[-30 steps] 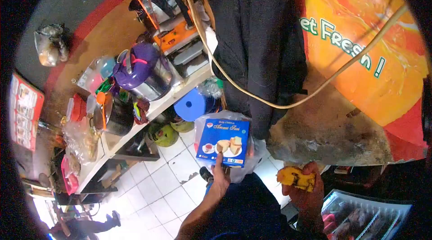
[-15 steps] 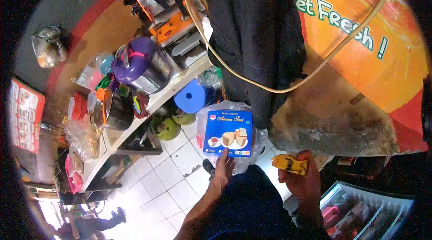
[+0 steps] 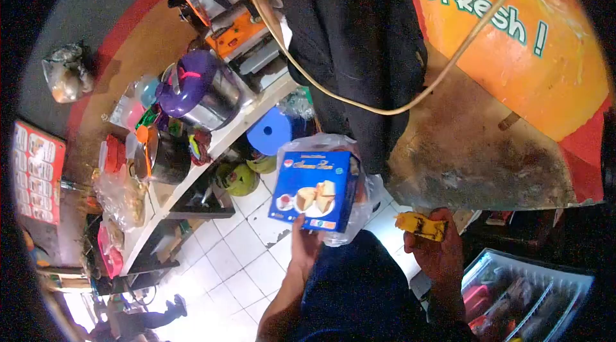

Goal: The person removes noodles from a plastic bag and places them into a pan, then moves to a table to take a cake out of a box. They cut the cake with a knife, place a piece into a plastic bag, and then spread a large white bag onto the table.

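My left hand grips the lower edge of a blue cake box, thumb on its printed front and the other fingers hidden behind. Cake slices and a cup are pictured on the box, and its dark right side shows. Around and behind it is a clear plastic bag. My right hand, further right, is closed around a yellow piece with dark streaks; I cannot tell what this piece is. Its paler end points left, toward the box.
At the left, a white counter bears a purple-lidded steel pot and another pot with an orange ladle. Green gas cylinders stand below. A cable hangs across the top. A lit glass case is at lower right; a person shows at lower left.
My left hand has moved the box a little left and turned it, so its right side and more of the bag show. My right hand keeps the yellow piece, slightly higher and further right.
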